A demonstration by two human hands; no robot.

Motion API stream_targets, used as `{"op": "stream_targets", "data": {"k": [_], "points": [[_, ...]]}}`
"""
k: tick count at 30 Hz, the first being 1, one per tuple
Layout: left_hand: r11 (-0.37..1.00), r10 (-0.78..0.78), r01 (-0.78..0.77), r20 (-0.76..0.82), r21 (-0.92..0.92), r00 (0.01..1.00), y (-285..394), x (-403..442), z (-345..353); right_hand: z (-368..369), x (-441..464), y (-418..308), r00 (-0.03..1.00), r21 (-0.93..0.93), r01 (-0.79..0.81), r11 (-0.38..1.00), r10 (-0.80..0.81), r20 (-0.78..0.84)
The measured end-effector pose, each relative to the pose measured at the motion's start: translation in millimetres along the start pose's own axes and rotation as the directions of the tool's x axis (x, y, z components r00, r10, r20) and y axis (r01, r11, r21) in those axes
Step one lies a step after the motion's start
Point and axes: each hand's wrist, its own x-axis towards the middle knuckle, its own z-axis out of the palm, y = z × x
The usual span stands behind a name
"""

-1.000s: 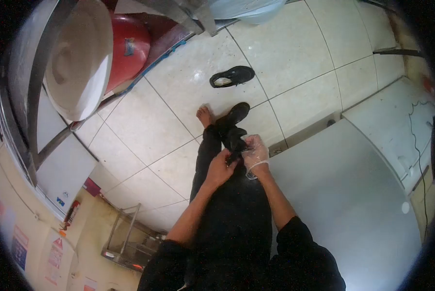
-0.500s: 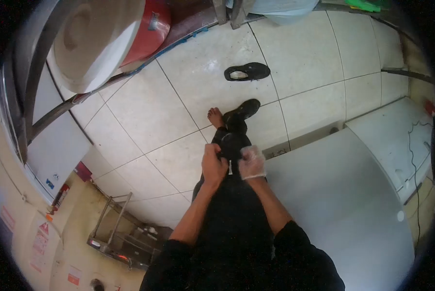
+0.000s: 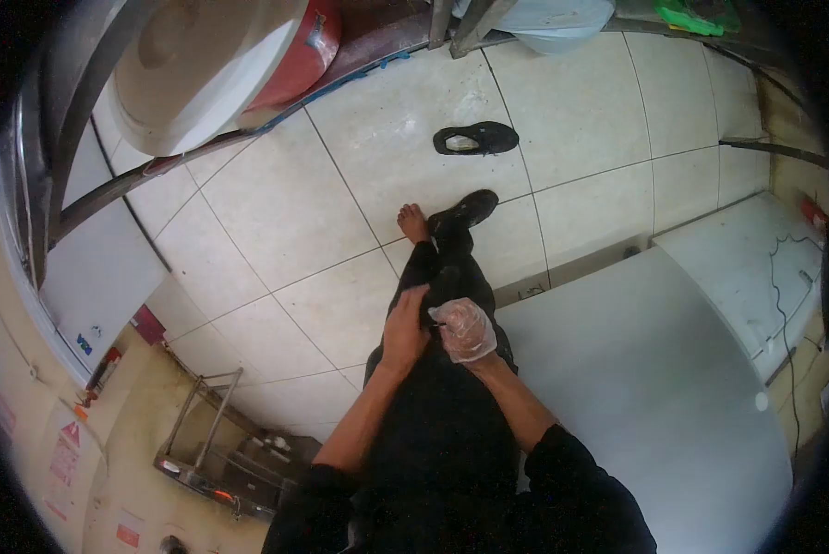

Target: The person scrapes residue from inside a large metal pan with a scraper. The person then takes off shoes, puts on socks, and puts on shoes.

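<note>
Over my lap, my left hand [image 3: 405, 331] is bare, its fingers closed at the black cloth and slightly blurred. My right hand [image 3: 467, 330] wears a clear plastic glove and is curled into a grip close beside it. Between them is a black sock [image 3: 445, 283], hard to separate from my black trousers [image 3: 442, 415]. My bare foot [image 3: 412, 222] rests on the tiles, next to my other foot in a black shoe [image 3: 470, 210]. An empty black shoe [image 3: 477, 138] lies on its sole farther ahead.
A large grey metal surface [image 3: 636, 397] stands close on my right, with a white panel [image 3: 738, 268] and a cable beyond. At upper left are a red tub [image 3: 294, 60] and a metal frame [image 3: 100, 217]. A low metal rack [image 3: 216, 462] stands at lower left.
Both hands have drawn back toward my body and closer together. The right hand has turned and curled tighter, and the black sock is less spread out. The shoes and feet stay in place.
</note>
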Motion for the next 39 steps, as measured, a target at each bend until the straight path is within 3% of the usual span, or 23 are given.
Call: {"op": "stream_targets", "data": {"k": [1, 3, 5, 6, 7, 8, 10, 11, 12, 13, 14, 16, 18, 20, 21, 23, 25, 26, 27, 29, 30, 32, 39], "points": [[1.000, -0.001, 0.001, -0.007, 0.000, 1.000, -11.3, -0.1, 0.5, 0.7, 3.5, -3.0, 0.999, 0.016, 0.033, 0.999, -0.033, -0.013], [0.901, -0.323, 0.356, 0.165, -0.247, 0.932, -54.2, -1.1, 16.4, 0.1, 10.8, -12.2, 0.997, 0.029, 0.069, 0.997, -0.068, -0.024], [0.844, -0.392, 0.417, 0.144, -0.338, 0.909, -77.4, -7.1, 36.1, -0.6, 20.9, -24.1, 0.969, -0.070, -0.212, 0.975, 0.201, -0.145], [0.645, -0.459, 0.490, 0.215, -0.587, 0.862, -73.1, -10.0, 40.5, 3.5, 21.5, -21.8, 0.969, -0.073, -0.214, 0.974, 0.202, -0.143], [0.376, -0.496, 0.517, 0.304, -0.769, 0.813, -68.9, -12.9, 44.0, 8.6, 23.5, -18.0, 0.871, 0.010, -0.482, 0.876, 0.481, -0.098], [0.376, -0.494, 0.515, 0.303, -0.770, 0.815, -64.7, -16.2, 46.3, 12.7, 25.7, -14.7, 0.699, 0.077, -0.711, 0.699, 0.714, -0.032], [0.801, -0.272, 0.261, 0.061, -0.539, 0.960, -56.1, -19.9, 45.9, 13.5, 33.8, -18.7, 0.674, 0.148, -0.732, 0.666, 0.739, 0.006], [0.803, -0.271, 0.261, 0.062, -0.536, 0.961, -55.3, -20.7, 42.9, 13.6, 35.6, -21.6, 0.645, 0.215, -0.752, 0.623, 0.762, 0.051], [0.880, -0.259, 0.261, 0.060, -0.397, 0.964, -47.1, -19.2, 33.9, 10.8, 38.5, -26.5, 0.642, 0.217, -0.754, 0.619, 0.765, 0.051], [0.935, -0.246, 0.253, 0.062, -0.248, 0.967, -39.8, -18.3, 26.7, 5.8, 41.3, -32.2, 0.724, 0.142, -0.689, 0.710, 0.673, 0.148], [0.936, -0.242, 0.251, 0.066, -0.249, 0.968, -32.0, -15.5, 20.2, 2.2, 42.9, -34.2, 0.783, 0.077, -0.603, 0.794, 0.570, 0.249], [0.964, -0.181, 0.180, 0.016, -0.195, 0.983, -23.3, -11.3, 10.5, 2.2, 39.4, -32.8, 0.816, 0.065, -0.547, 0.835, 0.514, 0.265], [0.965, -0.247, 0.252, 0.065, -0.078, 0.967, -26.1, -3.5, 3.6, 6.2, 35.7, -31.3, 0.848, 0.061, -0.478, 0.877, 0.442, 0.291], [0.948, -0.319, 0.316, 0.106, 0.042, 0.942, -29.8, 2.9, -4.2, 8.3, 29.2, -29.3, 0.859, 0.045, -0.486, 0.873, 0.468, 0.210], [0.919, -0.388, 0.385, 0.023, 0.083, 0.921, -31.0, 6.2, -7.0, 8.4, 27.5, -30.1, 0.859, 0.045, -0.485, 0.874, 0.466, 0.210], [0.884, -0.450, 0.454, -0.056, 0.115, 0.891, -31.9, 7.8, -9.0, 6.2, 20.4, -31.6, 0.948, 0.096, -0.316, 0.944, 0.311, 0.068], [0.854, -0.514, 0.485, -0.162, -0.190, 0.842, -30.5, 9.5, -13.6, 15.3, 14.1, -30.4, 0.973, 0.069, -0.229, 0.971, 0.227, 0.030], [0.822, -0.501, 0.390, -0.199, -0.416, 0.842, -26.5, 8.7, -12.0, 21.2, 11.5, -30.7, 0.990, 0.045, -0.138, 0.989, 0.138, -0.006], [0.823, -0.502, 0.391, -0.205, -0.411, 0.840, -32.7, 9.4, -4.9, 21.3, 12.2, -35.4, 0.991, 0.052, -0.135, 0.989, 0.136, -0.005], [0.580, -0.445, 0.142, -0.165, -0.802, 0.880, -56.3, 8.5, 11.0, 17.1, 16.3, -49.6, 0.991, 0.091, -0.128, 0.988, 0.124, 0.048], [0.585, -0.445, 0.144, -0.168, -0.798, 0.879, -58.5, 8.5, 8.7, 18.1, 19.0, -53.9, 0.991, 0.098, -0.128, 0.987, 0.124, 0.048], [0.538, -0.367, 0.128, -0.095, -0.833, 0.925, -60.8, 10.8, 7.2, 19.0, 25.4, -59.0, 0.991, 0.153, 0.036, 0.988, -0.015, -0.136], [0.624, -0.266, 0.125, -0.059, -0.771, 0.962, -40.0, 19.2, -15.7, 16.1, 25.4, -49.1, 0.984, 0.173, 0.016, 0.985, 0.015, -0.176]]}}
